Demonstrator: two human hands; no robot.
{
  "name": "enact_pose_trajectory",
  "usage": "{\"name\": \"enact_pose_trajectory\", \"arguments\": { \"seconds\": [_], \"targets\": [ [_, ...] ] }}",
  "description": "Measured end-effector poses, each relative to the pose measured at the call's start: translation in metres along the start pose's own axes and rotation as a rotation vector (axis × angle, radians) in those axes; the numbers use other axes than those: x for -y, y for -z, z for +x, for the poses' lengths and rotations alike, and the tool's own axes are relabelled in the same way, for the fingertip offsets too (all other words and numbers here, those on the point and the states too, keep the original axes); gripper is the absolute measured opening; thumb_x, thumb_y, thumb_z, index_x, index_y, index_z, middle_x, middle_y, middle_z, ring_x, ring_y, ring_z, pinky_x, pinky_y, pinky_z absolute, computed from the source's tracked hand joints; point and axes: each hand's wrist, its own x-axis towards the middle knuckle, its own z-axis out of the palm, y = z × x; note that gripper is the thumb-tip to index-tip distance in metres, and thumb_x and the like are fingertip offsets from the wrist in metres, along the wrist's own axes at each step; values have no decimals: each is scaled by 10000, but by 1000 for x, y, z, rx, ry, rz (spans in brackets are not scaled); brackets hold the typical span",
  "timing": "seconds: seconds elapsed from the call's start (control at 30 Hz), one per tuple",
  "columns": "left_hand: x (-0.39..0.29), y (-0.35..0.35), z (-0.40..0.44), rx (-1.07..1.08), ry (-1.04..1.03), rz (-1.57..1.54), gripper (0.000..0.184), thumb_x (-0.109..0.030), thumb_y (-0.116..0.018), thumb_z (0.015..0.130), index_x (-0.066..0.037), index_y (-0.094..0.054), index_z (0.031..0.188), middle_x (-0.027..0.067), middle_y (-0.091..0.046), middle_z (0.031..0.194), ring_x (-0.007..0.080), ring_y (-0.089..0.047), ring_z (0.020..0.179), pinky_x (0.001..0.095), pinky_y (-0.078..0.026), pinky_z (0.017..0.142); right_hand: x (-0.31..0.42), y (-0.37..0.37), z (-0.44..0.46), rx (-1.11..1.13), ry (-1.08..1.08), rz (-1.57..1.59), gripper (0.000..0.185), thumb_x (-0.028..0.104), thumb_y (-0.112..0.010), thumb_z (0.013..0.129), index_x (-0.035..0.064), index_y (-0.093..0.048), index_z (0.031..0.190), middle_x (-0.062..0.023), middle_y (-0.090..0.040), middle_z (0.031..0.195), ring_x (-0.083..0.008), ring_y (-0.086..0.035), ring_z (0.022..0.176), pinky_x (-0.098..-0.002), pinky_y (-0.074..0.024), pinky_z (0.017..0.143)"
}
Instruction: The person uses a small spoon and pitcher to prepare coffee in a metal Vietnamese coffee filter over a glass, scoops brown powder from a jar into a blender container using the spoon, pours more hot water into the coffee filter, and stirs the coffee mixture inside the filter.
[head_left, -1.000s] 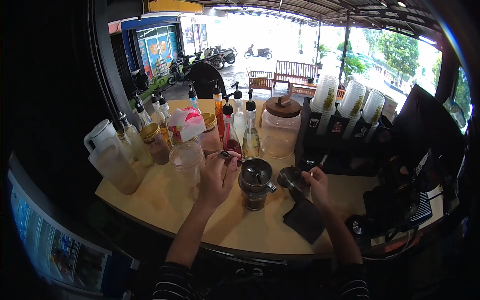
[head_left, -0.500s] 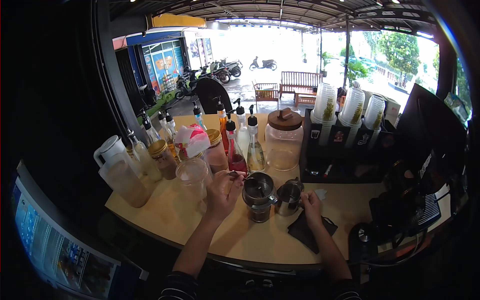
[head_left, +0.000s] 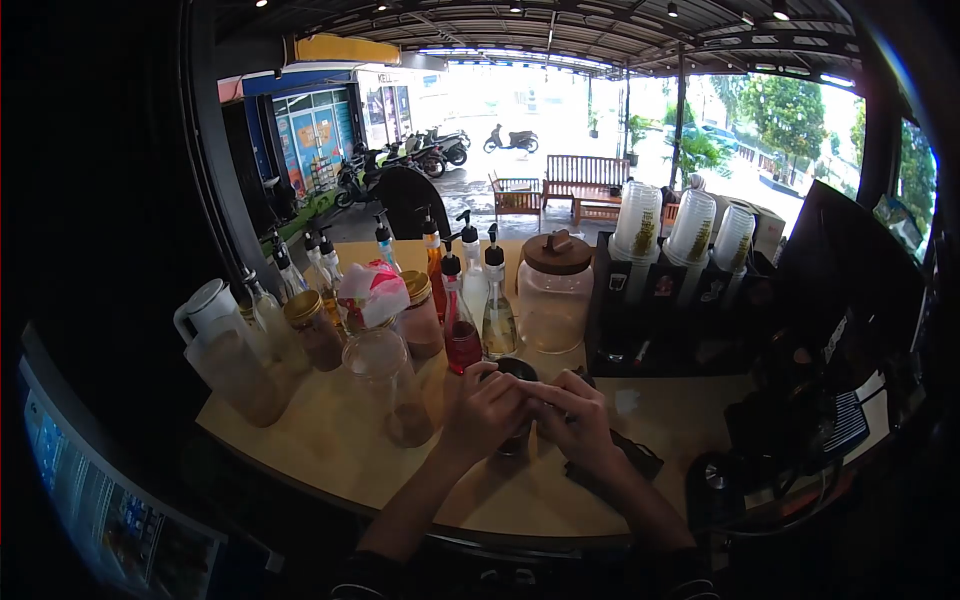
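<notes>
My left hand (head_left: 484, 412) and my right hand (head_left: 578, 420) meet over a metal dripper (head_left: 518, 368) on the counter, fingers bent and fingertips together. What they pinch, if anything, is hidden. Below the dripper a dark vessel (head_left: 514, 442) shows between my hands. The metal pitcher is mostly covered by my right hand. A folded dark cloth (head_left: 632, 458) lies beneath my right wrist. To the left of my left hand stands a clear plastic jar (head_left: 385, 385) with brown contents low in it.
Several pump bottles stand behind my hands, including a red one (head_left: 461, 335). A large glass jar (head_left: 553, 310) with a wooden lid sits beside a black organizer (head_left: 665, 335) holding cup stacks (head_left: 638, 222). A pitcher (head_left: 232, 365) stands left; a dark monitor (head_left: 815, 275) is at right.
My right hand has left the metal pitcher's handle and moved left to meet my left hand over the dripper. The thin utensil in my left hand no longer shows clearly.
</notes>
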Motion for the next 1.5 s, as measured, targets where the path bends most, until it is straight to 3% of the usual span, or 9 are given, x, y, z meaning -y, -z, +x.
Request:
{"name": "enact_pose_trajectory", "arguments": {
  "seconds": [0.2,0.27,0.43,0.57,0.63,0.73,1.07,1.2,1.5],
  "targets": [
    [8,11,-19,-171,475,-361,825,-343,-875,576,-64,-475,1241,95,-562,1088,258,-554,1038,409,-401,961,-4,-2,-3,-14,116,-254,325,-18,-658,755,53,-634,1072,-54,-582,795,-211,-587,698,-345,-469,656],
    [24,-5,-35,36,504,-346,1037,-394,-909,496,-66,-384,1328,128,-499,1239,253,-525,1119,415,-408,964,-3,-3,-3,-31,89,-248,327,-20,-655,742,59,-631,1059,-53,-593,802,-225,-598,725,-357,-475,677],
    [26,-27,-29,-80,622,-424,818,-363,-898,514,-40,-545,1177,121,-637,1050,295,-596,1028,414,-424,935,-5,-11,-3,88,32,-62,360,-30,-642,724,68,-624,1070,-67,-626,865,-258,-623,819,-365,-499,740],
    [25,-21,-26,-95,647,-486,800,-344,-893,524,-44,-540,1177,121,-633,1066,294,-596,1037,409,-430,926,-13,-6,-9,24,72,-72,313,-41,-644,749,49,-635,1049,-96,-637,872,-259,-632,793,-352,-507,706],
    [19,-18,-22,-47,615,-433,768,-227,-881,570,-47,-511,1218,101,-611,1139,204,-592,1088,338,-465,949,-9,-3,-4,13,30,-21,268,-33,-645,771,40,-641,1029,-99,-638,866,-248,-638,781,-340,-508,687],
    [14,-15,-11,-143,644,-684,791,-271,-882,508,-65,-536,1189,103,-629,1073,277,-586,1064,392,-420,958,0,5,1,49,-17,72,148,-2,-645,826,20,-652,973,-105,-644,864,-222,-651,754,-313,-509,647],
    [30,-21,-17,-118,490,-657,829,-199,-867,536,-94,-461,1251,97,-543,1224,262,-526,1166,380,-393,1003,4,13,9,143,-29,94,140,21,-635,839,12,-603,974,-120,-632,907,-249,-658,812,-325,-505,685],
    [29,-13,-14,-68,449,-644,798,-190,-854,567,-109,-453,1252,73,-529,1286,252,-509,1204,411,-296,1078,4,13,16,72,-21,105,135,31,-619,853,9,-583,980,-123,-621,892,-256,-647,805,-327,-499,670],
    [36,-5,-13,69,350,-513,815,-224,-811,611,-152,-395,1308,46,-501,1351,243,-434,1298,512,-97,1142,4,23,25,328,-124,186,114,63,-541,909,6,-550,1007,-144,-596,915,-275,-625,849,-358,-486,725]
  ]
}}
